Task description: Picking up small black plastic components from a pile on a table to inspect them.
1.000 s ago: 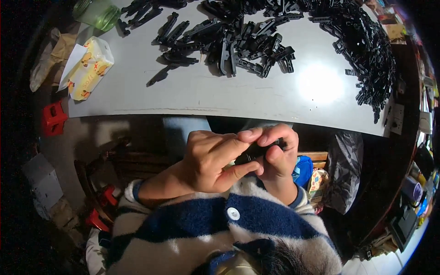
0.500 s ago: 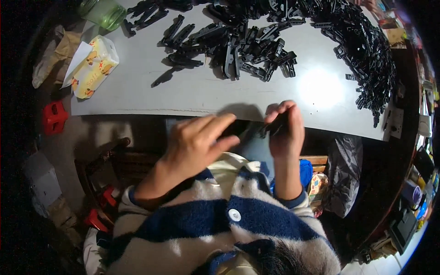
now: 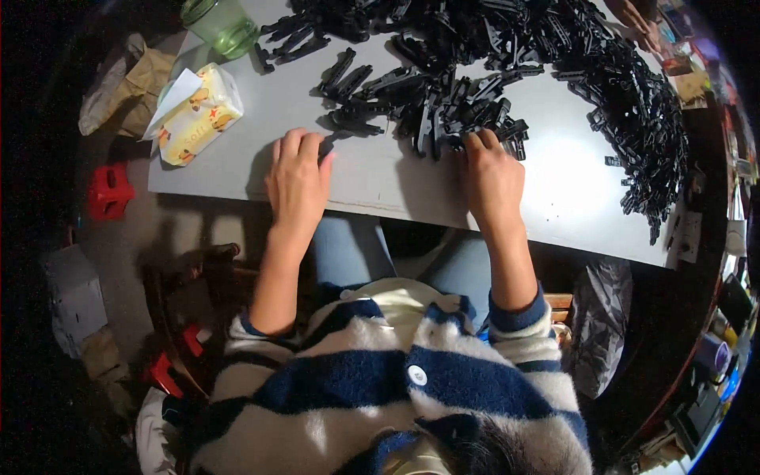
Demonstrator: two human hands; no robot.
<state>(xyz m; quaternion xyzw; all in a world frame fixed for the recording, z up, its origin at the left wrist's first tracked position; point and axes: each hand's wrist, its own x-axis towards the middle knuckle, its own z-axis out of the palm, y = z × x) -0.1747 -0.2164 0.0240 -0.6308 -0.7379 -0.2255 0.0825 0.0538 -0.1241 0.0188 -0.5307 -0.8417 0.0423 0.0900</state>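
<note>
A loose heap of long, narrow black plastic parts (image 3: 388, 87) lies on the grey-white table (image 3: 372, 182). At the heap's left near side, my left hand (image 3: 298, 174) rests on the tabletop. Its fingers and thumb close on the end of a slim black plastic part (image 3: 326, 146). My right hand (image 3: 495, 178) reaches the heap's near edge, fingers curled down among the black parts there. Its fingertips are mostly hidden by the back of the hand.
A yellow tissue pack (image 3: 202, 119) and a green glass jar (image 3: 226, 32) stand at the left. A dense band of smaller black pieces (image 3: 641, 134) curves down the table's right side. What looks like another person's hand (image 3: 637, 28) shows at the far right. A red stool (image 3: 111, 191) stands lower left.
Both hands have moved from in front of the table edge forward onto the tabletop and spread apart. The dark piece that was in my right hand is no longer visible there. The view has shifted slightly.
</note>
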